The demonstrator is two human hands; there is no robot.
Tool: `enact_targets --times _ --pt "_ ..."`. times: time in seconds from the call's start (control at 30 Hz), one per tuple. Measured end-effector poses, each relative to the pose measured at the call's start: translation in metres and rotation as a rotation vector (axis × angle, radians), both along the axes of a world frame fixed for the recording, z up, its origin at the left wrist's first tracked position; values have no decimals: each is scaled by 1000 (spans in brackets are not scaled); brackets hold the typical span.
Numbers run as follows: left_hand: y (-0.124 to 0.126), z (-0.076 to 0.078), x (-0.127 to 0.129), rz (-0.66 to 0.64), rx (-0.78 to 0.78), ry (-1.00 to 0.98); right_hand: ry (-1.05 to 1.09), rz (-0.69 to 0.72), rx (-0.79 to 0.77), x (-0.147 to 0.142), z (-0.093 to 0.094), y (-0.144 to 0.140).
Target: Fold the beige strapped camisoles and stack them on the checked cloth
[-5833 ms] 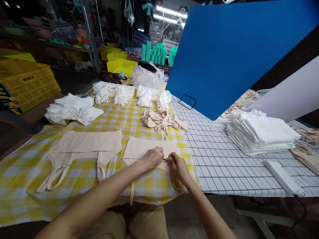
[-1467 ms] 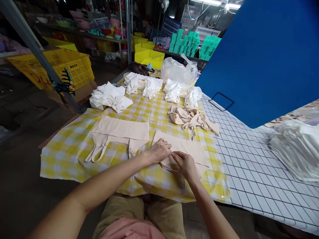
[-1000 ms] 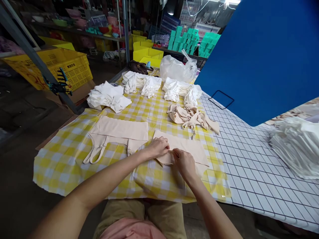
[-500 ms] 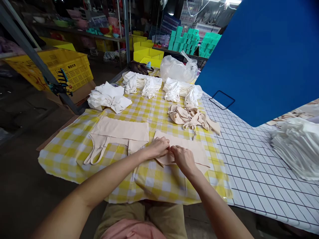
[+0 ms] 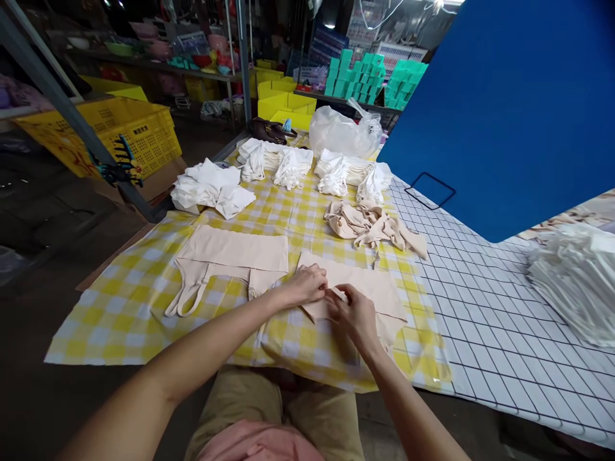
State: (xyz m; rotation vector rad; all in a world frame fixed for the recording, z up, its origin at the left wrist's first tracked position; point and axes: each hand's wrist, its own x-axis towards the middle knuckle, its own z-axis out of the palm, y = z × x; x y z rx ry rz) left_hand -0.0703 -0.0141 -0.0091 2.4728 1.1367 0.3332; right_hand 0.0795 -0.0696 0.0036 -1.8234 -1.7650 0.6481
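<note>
A beige strappy top (image 5: 379,291) lies folded on the checked cloth in front of me. My left hand (image 5: 310,283) is closed on its left part, fingers curled in. Beside it, my right hand (image 5: 354,310) pinches a narrow beige strap (image 5: 339,294) of the same top. The fingertips of both hands are close together, and part of the strap is hidden by them. To the left, a second beige top (image 5: 235,250) is spread flat with its straps toward me. A crumpled heap of beige garments (image 5: 368,223) sits behind the right-hand top.
Stacks of folded white tops (image 5: 276,160) and a loose white pile (image 5: 209,187) lie farther back on the yellow checked tablecloth (image 5: 139,282). A large blue board (image 5: 504,115) rises at the right. A yellow crate (image 5: 139,131) stands at the left beside a metal post.
My right hand has turned and drawn slightly down and away from the left, and a bit of strap now shows at its fingers. My left hand stays in place.
</note>
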Motion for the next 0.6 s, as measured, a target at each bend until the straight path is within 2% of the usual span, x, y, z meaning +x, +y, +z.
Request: enact_targets --times 0.13,0.23,0.4,0.5,0.6 --pt "-6 11 -15 -117 -92 -129 593 -93 -139 1 8 -40" --pt "-11 16 -25 -156 -144 -182 850 -200 -180 -8 8 -80" --pt "-14 16 -25 -135 -177 -202 1102 -282 -271 -33 -12 -128" --pt "-15 18 -23 -125 -188 -198 1187 -294 -307 -42 -23 -139" --pt "-14 21 -23 -136 -203 -164 1270 -324 -354 -44 -23 -146"
